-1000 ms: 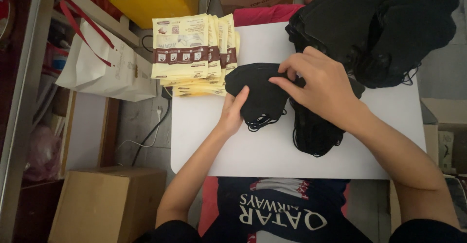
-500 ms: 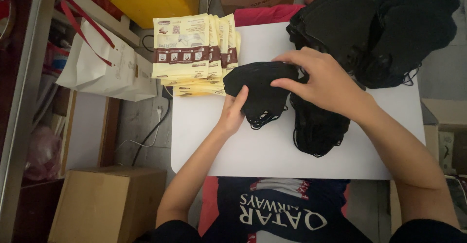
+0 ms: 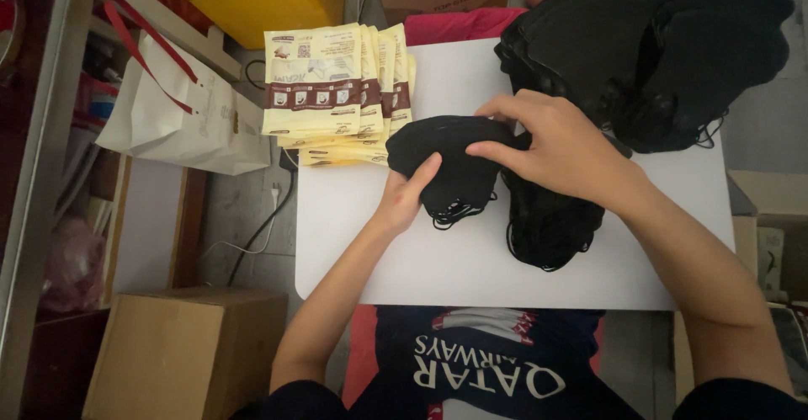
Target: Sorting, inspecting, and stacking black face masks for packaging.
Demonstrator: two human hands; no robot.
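Two hands work one black mask (image 3: 450,163) on the white table (image 3: 471,260).
Left hand (image 3: 406,197) pinches its near edge; right hand (image 3: 560,146) pinches the far edge, fingers curled. Keep loops tucked, edges aligned, clear of pile (image 3: 547,218) and packets (image 3: 337,92).

A white board (image 3: 589,277) serves as the work surface. A black mask (image 3: 450,163) is laid on it between the left hand (image 3: 408,197) and the right hand (image 3: 560,146), and is touched by both. A small stack of masks (image 3: 547,222) is set just below the right hand. Two large mask heaps (image 3: 648,58) are piled beyond the right hand. Yellow packets (image 3: 337,92) are fanned beyond the left hand, overhanging the edge.
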